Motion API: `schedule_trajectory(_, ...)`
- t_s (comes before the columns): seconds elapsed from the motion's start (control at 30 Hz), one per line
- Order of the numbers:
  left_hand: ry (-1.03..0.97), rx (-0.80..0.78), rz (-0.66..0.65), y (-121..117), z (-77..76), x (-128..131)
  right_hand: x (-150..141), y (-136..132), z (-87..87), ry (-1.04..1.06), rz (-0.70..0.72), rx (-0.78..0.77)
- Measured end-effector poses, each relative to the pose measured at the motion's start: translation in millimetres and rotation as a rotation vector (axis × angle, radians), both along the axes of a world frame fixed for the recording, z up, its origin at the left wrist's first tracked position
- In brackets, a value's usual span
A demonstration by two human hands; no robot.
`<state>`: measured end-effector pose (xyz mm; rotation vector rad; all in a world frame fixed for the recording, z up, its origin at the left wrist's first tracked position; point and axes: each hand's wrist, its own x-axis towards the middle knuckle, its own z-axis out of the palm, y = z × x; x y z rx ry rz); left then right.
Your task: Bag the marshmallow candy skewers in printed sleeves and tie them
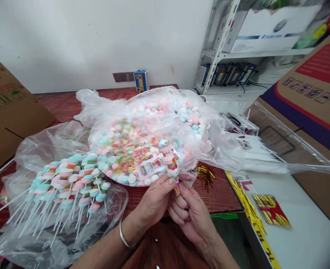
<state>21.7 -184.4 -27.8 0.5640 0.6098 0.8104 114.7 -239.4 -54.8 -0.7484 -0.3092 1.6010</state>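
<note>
A marshmallow skewer in a clear printed wrapper [169,158] stands upright between my hands, pink, white and blue inside. My left hand [156,196] is closed on its lower end, thumb on top. Right beside it, my right hand [190,211] pinches the gathered bottom of the wrapper, its other fingers curled in. Just behind lies a flat printed wrapper [149,167] on a big clear bag of marshmallows and gummy rings [125,144]. To the left, a pile of marshmallow skewers [69,177] rests on plastic film, white sticks pointing toward me. Gold twist ties [205,176] lie near my right hand.
Bagged white sticks [254,153] lie at the right, near a clear plastic bin [283,130]. Yellow tie strips [246,203] and a red-and-gold packet [271,211] are on a white surface. Cardboard boxes [8,112] flank both sides. A small blue box [141,80] stands by the wall.
</note>
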Motion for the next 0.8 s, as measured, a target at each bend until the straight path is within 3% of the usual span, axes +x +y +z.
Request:
schedule_trajectory(0.1, 0.103, 0.081, -0.099, 0.7, -8.1, 0.7, 0.6, -3.7, 0.3, -0.254, -0.026, 0.021)
schedule_trajectory(0.2, 0.203, 0.17, -0.013, -2.4, -15.1, 4.1, -2.0, -5.4, -1.5, -0.515, -0.195, 0.059)
schedule_trajectory(0.27, 0.214, 0.144, -0.031, -4.4, -15.9, 3.5, -3.5, -6.6, -3.4, -0.387, -0.201, 0.043)
schedule_trajectory(0.43, 0.071, -0.03, -0.248, -1.5, -16.7, -5.6, -3.7, -15.3, -9.9, 0.13, 0.014, 0.074)
schedule_trajectory(0.5, 0.047, 0.006, -0.294, 0.3, -20.6, -5.8, -1.1, -19.4, -13.8, 0.189, 0.102, 0.114)
schedule_trajectory(0.57, 0.077, 0.041, -0.349, 1.1, -24.8, -3.3, 6.7, -22.2, -18.5, 0.111, 0.152, 0.142)
schedule_trajectory(0.63, 0.159, 0.119, -0.343, 1.8, -27.2, -0.7, 21.4, -23.5, -23.8, -0.227, 0.144, 0.164)
schedule_trajectory(0.7, 0.269, 0.268, -0.247, 3.0, -27.4, 0.2, 41.1, -23.6, -30.3, -0.836, 0.047, 0.122)
schedule_trajectory(0.8, 0.426, 0.469, -0.094, 5.0, -26.3, -1.5, 68.7, -21.4, -42.5, -1.743, -0.129, -0.166)
